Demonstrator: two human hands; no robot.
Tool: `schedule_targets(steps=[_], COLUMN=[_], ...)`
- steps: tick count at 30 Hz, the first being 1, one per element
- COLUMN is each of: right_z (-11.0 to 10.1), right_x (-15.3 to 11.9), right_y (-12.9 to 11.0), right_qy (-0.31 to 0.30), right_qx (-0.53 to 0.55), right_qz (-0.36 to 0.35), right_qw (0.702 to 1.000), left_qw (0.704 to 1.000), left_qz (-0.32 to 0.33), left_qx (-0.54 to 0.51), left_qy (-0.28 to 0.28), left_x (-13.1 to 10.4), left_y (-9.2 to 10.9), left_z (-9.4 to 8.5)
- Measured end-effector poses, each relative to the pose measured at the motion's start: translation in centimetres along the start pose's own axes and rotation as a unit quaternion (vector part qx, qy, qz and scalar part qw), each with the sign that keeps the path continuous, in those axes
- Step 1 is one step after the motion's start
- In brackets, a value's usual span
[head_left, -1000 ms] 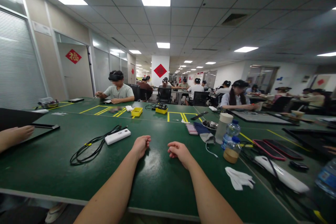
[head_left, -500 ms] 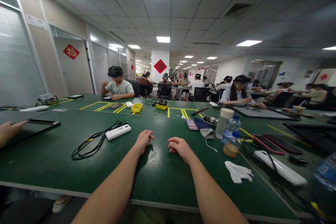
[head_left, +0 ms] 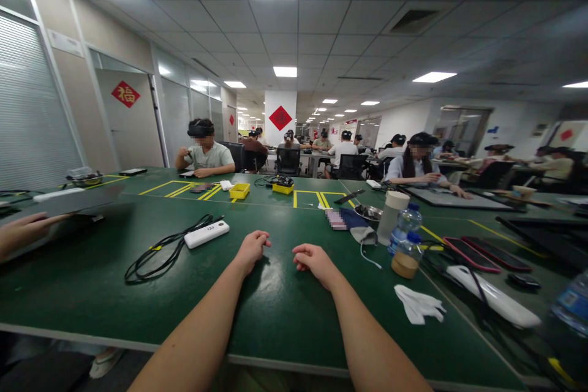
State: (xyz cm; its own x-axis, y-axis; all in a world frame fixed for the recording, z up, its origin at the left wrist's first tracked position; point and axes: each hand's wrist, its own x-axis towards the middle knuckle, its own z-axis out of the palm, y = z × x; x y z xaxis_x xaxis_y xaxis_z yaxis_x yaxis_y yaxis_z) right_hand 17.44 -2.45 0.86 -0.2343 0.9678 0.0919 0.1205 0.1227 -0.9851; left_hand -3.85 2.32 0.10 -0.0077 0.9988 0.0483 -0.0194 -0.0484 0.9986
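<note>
Lying crumpled, white cloth point(head_left: 419, 304): on the green table point(head_left: 278, 331), to the right of the right hand and nearer.
Right hand point(head_left: 315, 262): fingers curled inward — cannot tell whether the thumb meets them.
Left hand point(head_left: 252, 250): fingers curled too, apart from the right hand; thumb contact unclear.
White power bank point(head_left: 206, 235): on the table, left of the left hand and apart from it — looped black cable point(head_left: 158, 257) beside it.
Blue-capped bottles point(head_left: 406, 262): two, right of the right hand, near a pale tumbler point(head_left: 392, 217).
Yellow trays point(head_left: 239, 192): two, farther across the table.
People point(head_left: 209, 156): two seated beyond, others behind.
</note>
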Motion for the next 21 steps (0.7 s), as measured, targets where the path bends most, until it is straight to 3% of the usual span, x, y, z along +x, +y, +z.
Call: schedule_targets(steps=[6,10,14,17,21], right_z=[0.0,-0.1,0.0,-0.2,-1.1], right_x=[-0.1,0.0,0.1,0.2,0.6], right_y=[-0.1,0.3,0.5,0.6,0.8], right_qy=[0.000,0.001,-0.002,0.014,0.096], right_qx=[0.000,0.002,0.008,0.044,0.214], right_qz=[0.001,-0.004,-0.003,0.004,0.016], right_qw=[1.000,1.000,1.000,0.999,0.972], left_qw=[0.999,0.988,0.948,0.909,0.881], left_qz=[-0.008,-0.045,-0.107,-0.166,-0.166], left_qx=[-0.025,-0.146,-0.301,-0.380,-0.439], left_qy=[0.028,0.017,-0.004,0.034,0.057], left_x=[-0.5,-0.5,0.1,0.8,1.6], left_y=[0.6,0.9,0.9,0.8,0.4], left_z=[0.2,-0.1,-0.7,-1.3,-2.1])
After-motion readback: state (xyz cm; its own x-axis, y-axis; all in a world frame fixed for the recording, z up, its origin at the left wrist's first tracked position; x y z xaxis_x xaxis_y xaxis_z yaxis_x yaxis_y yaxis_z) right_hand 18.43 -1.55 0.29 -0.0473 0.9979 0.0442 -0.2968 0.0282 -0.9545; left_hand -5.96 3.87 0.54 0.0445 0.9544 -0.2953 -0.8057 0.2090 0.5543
